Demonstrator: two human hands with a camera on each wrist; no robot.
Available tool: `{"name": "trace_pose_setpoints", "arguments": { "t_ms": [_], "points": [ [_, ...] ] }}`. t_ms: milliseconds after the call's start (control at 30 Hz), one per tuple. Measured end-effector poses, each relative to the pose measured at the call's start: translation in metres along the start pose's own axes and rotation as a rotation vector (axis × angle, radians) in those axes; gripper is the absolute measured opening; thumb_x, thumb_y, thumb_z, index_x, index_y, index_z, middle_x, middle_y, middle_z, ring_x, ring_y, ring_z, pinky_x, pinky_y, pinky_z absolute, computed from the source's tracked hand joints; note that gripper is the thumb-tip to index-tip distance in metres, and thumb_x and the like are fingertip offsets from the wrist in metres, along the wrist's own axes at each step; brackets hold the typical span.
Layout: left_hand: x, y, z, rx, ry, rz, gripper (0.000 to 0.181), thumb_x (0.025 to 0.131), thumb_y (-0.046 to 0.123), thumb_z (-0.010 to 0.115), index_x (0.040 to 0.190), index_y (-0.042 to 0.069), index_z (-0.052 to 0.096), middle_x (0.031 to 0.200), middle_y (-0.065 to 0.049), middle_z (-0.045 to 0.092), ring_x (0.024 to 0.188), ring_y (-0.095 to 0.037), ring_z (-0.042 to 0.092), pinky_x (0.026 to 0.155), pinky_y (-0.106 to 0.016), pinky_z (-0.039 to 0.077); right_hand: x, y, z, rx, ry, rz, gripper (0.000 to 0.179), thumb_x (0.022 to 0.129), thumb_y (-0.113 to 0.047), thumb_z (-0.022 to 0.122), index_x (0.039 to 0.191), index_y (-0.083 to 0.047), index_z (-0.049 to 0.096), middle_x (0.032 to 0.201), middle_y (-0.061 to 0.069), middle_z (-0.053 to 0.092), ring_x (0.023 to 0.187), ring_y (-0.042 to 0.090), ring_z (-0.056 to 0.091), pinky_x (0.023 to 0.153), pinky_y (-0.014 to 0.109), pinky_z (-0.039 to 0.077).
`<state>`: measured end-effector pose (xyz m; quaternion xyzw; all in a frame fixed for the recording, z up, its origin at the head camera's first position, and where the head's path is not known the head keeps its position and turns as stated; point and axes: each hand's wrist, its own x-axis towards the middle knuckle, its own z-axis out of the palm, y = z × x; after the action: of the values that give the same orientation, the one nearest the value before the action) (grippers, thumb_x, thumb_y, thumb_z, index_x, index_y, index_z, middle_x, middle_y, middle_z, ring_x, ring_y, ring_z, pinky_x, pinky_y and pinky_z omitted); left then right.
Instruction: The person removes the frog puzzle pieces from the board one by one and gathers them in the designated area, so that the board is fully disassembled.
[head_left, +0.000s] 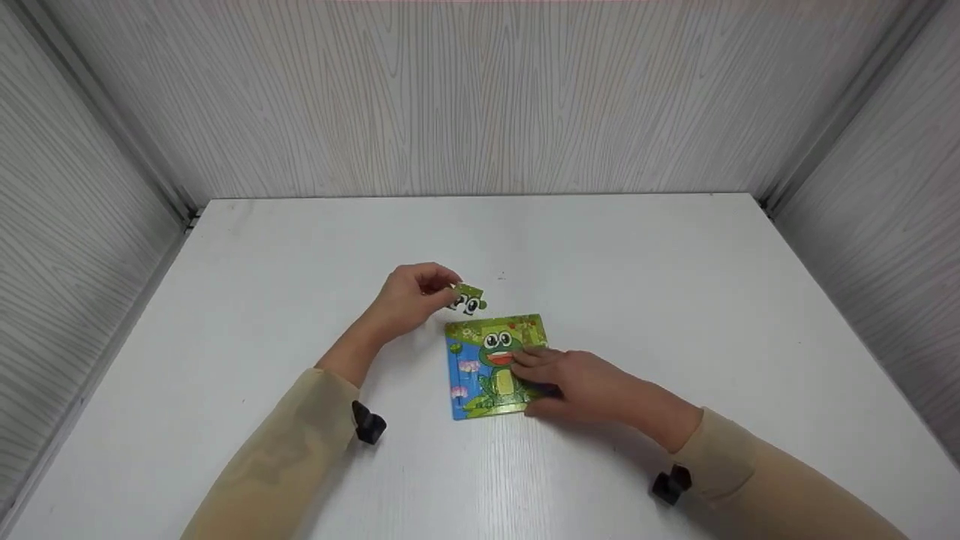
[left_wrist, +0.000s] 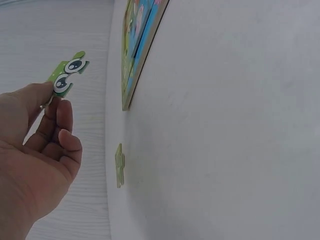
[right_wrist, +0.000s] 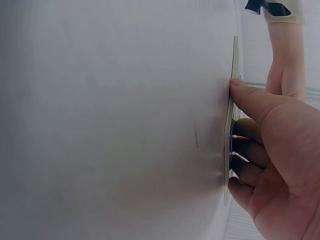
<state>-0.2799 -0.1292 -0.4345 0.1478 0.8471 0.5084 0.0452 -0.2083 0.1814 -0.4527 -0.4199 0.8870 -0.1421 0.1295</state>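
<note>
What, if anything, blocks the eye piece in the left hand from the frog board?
Nothing visible. The left hand holds the eye piece above the table with a clear gap to the frog board. The board's right side is partly covered by the right hand. A loose piece lies on the table, off that path.

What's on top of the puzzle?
The right hand: its fingers cover part of the puzzle. The printed eyes and mouth show; what's beneath the fingers is hidden.
</note>
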Motion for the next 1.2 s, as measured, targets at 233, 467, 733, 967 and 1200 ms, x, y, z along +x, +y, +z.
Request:
{"name": "trace_pose_setpoints", "arguments": {
  "t_ms": [233, 467, 733, 967, 1200],
  "points": [
    [-0.004, -0.005, -0.019, -0.036, 0.045, -0.078, 0.024, 0.102, 0.018, 0.073, 0.125, 0.012, 0.074, 0.108, -0.008, 0.071, 0.096, -0.025, 0.067, 0.09, -0.045, 0.058, -0.001, -0.001, 0.0, -0.021, 0.004, -0.012, 0.067, 0.102, -0.042, 0.071, 0.157, -0.009, 0.051, 0.166, 0.006, 0.042, 0.153, 0.028, 0.04, 0.116, 0.05, 0.042],
    [-0.006, -0.017, -0.038, -0.065, 0.099, -0.137, 0.03, 0.104, 0.015, 0.07, 0.133, 0.008, 0.07, 0.112, -0.011, 0.068, 0.09, -0.024, 0.072, 0.088, -0.044, 0.058, -0.002, -0.002, 0.0, 0.002, 0.004, 0.008, 0.066, 0.103, -0.042, 0.07, 0.157, -0.011, 0.051, 0.166, 0.006, 0.042, 0.153, 0.028, 0.039, 0.116, 0.05, 0.043],
    [-0.011, -0.034, -0.063, -0.072, 0.118, -0.19, 0.038, 0.106, 0.016, 0.067, 0.143, 0.008, 0.064, 0.119, -0.012, 0.063, 0.097, -0.022, 0.072, 0.081, -0.031, 0.053, -0.003, -0.001, 0.001, -0.027, 0.002, -0.004, 0.066, 0.103, -0.043, 0.07, 0.157, -0.01, 0.051, 0.166, 0.007, 0.042, 0.153, 0.029, 0.04, 0.115, 0.051, 0.043],
    [-0.015, -0.049, -0.077, -0.061, 0.138, -0.232, 0.042, 0.106, 0.014, 0.065, 0.148, 0.007, 0.061, 0.123, -0.013, 0.061, 0.101, -0.022, 0.07, 0.093, -0.042, 0.054, -0.002, -0.001, 0.001, -0.027, 0.004, 0.0, 0.066, 0.103, -0.042, 0.07, 0.157, -0.01, 0.051, 0.165, 0.009, 0.043, 0.152, 0.029, 0.04, 0.115, 0.05, 0.043],
    [-0.019, -0.06, -0.084, -0.071, 0.152, -0.295, 0.044, 0.107, 0.015, 0.064, 0.151, 0.01, 0.059, 0.123, -0.013, 0.06, 0.102, -0.022, 0.068, 0.089, -0.033, 0.055, -0.003, 0.0, 0.0, 0.001, 0.004, 0.005, 0.067, 0.103, -0.044, 0.07, 0.157, -0.009, 0.052, 0.166, 0.006, 0.041, 0.153, 0.029, 0.039, 0.116, 0.05, 0.043]
  ]
}}
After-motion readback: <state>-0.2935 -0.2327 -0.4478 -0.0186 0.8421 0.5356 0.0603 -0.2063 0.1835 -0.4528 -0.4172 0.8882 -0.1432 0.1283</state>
